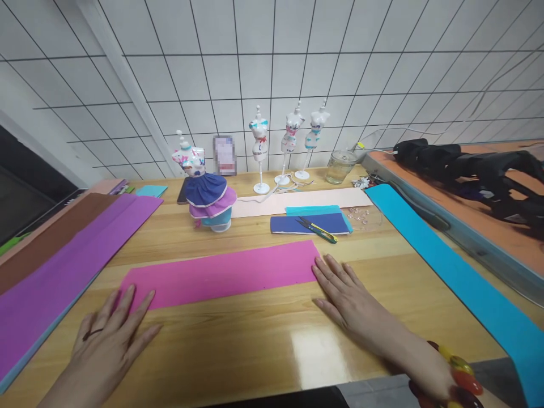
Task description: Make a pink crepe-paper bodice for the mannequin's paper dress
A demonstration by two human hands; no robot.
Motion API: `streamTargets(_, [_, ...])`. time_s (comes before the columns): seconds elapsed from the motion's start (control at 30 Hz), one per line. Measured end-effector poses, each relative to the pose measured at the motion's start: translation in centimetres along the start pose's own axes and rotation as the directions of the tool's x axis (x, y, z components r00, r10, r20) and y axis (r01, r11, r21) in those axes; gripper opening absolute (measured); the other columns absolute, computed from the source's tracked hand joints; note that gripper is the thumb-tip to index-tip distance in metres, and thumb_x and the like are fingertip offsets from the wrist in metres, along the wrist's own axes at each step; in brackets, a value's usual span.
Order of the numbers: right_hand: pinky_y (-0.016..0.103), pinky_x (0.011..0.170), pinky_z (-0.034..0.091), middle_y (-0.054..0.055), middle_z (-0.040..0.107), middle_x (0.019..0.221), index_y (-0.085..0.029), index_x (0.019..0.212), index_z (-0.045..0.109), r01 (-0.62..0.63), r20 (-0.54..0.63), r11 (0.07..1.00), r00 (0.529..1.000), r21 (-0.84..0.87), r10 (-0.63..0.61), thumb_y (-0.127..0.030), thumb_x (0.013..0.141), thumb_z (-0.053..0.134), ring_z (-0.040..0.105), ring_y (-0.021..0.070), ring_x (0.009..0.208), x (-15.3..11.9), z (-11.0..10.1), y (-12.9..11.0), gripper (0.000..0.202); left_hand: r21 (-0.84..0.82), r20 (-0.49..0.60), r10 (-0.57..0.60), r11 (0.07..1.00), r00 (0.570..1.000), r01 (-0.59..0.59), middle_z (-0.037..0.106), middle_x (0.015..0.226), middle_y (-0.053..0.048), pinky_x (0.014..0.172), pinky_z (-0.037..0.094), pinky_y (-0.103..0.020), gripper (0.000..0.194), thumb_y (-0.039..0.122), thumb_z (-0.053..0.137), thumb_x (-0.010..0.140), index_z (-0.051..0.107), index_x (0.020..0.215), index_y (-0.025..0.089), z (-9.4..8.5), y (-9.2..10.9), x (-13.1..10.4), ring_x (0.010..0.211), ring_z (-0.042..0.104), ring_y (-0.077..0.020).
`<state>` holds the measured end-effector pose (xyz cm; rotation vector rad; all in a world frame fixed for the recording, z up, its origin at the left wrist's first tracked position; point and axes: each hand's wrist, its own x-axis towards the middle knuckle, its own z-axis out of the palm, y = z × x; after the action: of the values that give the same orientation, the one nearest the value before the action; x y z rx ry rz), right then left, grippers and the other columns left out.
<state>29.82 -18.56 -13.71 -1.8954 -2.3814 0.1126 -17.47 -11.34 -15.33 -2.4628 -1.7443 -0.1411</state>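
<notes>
A long pink strip of paper or cloth (229, 276) lies flat on the wooden table (255, 351) in front of me. Spread over its left end is my left hand (113, 334), fingers apart and fingertips on the strip. My right hand (348, 297) rests flat at the strip's right end, its fingertips touching the edge. Neither hand grips anything. Beyond the strip, thread snips (318, 229) with yellow and green handles lie on a folded dark blue piece (284, 224), with a light blue piece (314, 211) partly under it.
A small dress form (208, 190) wears a layered blue and purple skirt. Several bare white forms (259, 139) stand by the tiled wall, near a glass of liquid (340, 167) and a propped phone (225, 154). Purple sheets (80, 260) lie left, a blue strip (450, 272) right.
</notes>
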Motion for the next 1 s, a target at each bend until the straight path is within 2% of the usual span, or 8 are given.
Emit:
streamTargets(0.1, [0.055, 0.113, 0.021, 0.01, 0.022, 0.155, -0.018, 0.15, 0.022, 0.002, -0.016, 1.0, 1.0, -0.005, -0.002, -0.05, 0.097, 0.032, 0.01, 0.0284, 0.144, 0.1, 0.3, 0.1, 0.063, 0.032, 0.03, 0.012, 0.999, 0.999, -0.013, 0.035, 0.151, -0.011, 0.108, 0.023, -0.06, 0.065, 0.058, 0.027, 0.089, 0.043, 0.14, 0.022, -0.9, 2.7, 1.2, 0.142, 0.022, -0.0347])
streamTargets(0.23, [0.057, 0.111, 0.025, 0.012, 0.029, 0.153, -0.015, 0.146, 0.033, 0.009, -0.048, 0.999, 0.999, -0.052, -0.011, -0.051, 0.096, 0.032, 0.016, 0.0315, 0.143, 0.1, 1.0, 0.2, 0.062, -0.005, 0.008, 0.203, 0.979, 0.979, -0.203, 0.033, 0.152, -0.009, 0.111, 0.025, -0.051, 0.066, 0.059, 0.038, 0.088, 0.039, 0.143, 0.023, -0.3, 6.7, 2.3, 0.141, 0.027, -0.0324])
streamTargets(0.33, [0.059, 0.108, 0.027, 0.013, 0.039, 0.148, -0.014, 0.138, 0.048, 0.042, -0.132, 0.991, 0.99, -0.129, -0.059, -0.048, 0.096, 0.034, 0.022, 0.0352, 0.141, 0.4, 1.1, 0.6, 0.055, -0.015, 0.016, 0.261, 0.965, 0.965, -0.261, 0.033, 0.151, -0.01, 0.111, 0.027, -0.05, 0.068, 0.056, 0.041, 0.089, 0.028, 0.147, 0.023, 0.2, 8.1, 2.5, 0.139, 0.03, -0.0307])
streamTargets(0.43, [0.063, 0.103, 0.029, 0.013, 0.051, 0.14, -0.017, 0.127, 0.059, 0.151, -0.212, 0.961, 0.956, -0.231, -0.201, -0.035, 0.098, 0.034, 0.034, 0.0372, 0.134, 1.4, 0.4, 1.1, 0.043, -0.032, 0.048, 0.259, 0.966, 0.965, -0.258, 0.03, 0.152, -0.01, 0.11, 0.028, -0.051, 0.069, 0.055, 0.041, 0.09, 0.022, 0.148, 0.023, -0.2, 8.6, 2.4, 0.14, 0.03, -0.0305])
streamTargets(0.57, [0.052, 0.088, 0.045, 0.018, 0.066, 0.116, -0.01, 0.112, 0.067, 0.382, -0.207, 0.841, 0.852, -0.382, -0.481, -0.01, 0.094, 0.03, 0.058, 0.0315, 0.107, 3.4, -0.6, 0.9, 0.041, -0.076, 0.137, 0.229, 0.973, 0.964, -0.22, 0.03, 0.152, -0.011, 0.111, 0.027, -0.053, 0.068, 0.057, 0.038, 0.09, 0.028, 0.147, 0.021, -1.6, 8.9, 2.4, 0.141, 0.027, -0.0309])
streamTargets(0.77, [0.047, 0.071, 0.047, 0.019, 0.07, 0.094, -0.009, 0.089, 0.071, 0.441, -0.263, 0.775, 0.764, -0.454, -0.589, -0.004, 0.091, 0.028, 0.061, 0.0288, 0.082, 4.3, -0.8, 0.3, 0.044, -0.154, 0.169, 0.21, 0.971, 0.963, -0.184, 0.029, 0.153, -0.009, 0.113, 0.025, -0.052, 0.066, 0.058, 0.037, 0.091, 0.025, 0.147, 0.025, -2.6, 9.1, 2.2, 0.142, 0.023, -0.0289])
streamTargets(0.83, [0.045, 0.07, 0.046, 0.019, 0.07, 0.095, -0.008, 0.092, 0.071, 0.449, -0.261, 0.767, 0.757, -0.457, -0.599, -0.006, 0.092, 0.026, 0.06, 0.0287, 0.081, 4.1, -0.6, 0.5, 0.045, -0.186, 0.175, 0.201, 0.968, 0.964, -0.168, 0.031, 0.152, -0.009, 0.113, 0.026, -0.052, 0.065, 0.058, 0.039, 0.09, 0.028, 0.146, 0.027, -3.0, 9.2, 2.0, 0.141, 0.025, -0.029])
streamTargets(1.0, [0.045, 0.073, 0.045, 0.017, 0.068, 0.096, -0.01, 0.097, 0.068, 0.389, -0.275, 0.839, 0.819, -0.38, -0.504, -0.013, 0.096, 0.023, 0.057, 0.0286, 0.083, 3.2, -0.3, 1.1, 0.045, -0.292, 0.162, 0.152, 0.951, 0.975, -0.1, 0.049, 0.141, -0.01, 0.106, 0.039, -0.047, 0.057, 0.056, 0.04, 0.091, 0.045, 0.138, 0.024, -4.6, 9.1, 2.8, 0.132, 0.042, -0.0273])
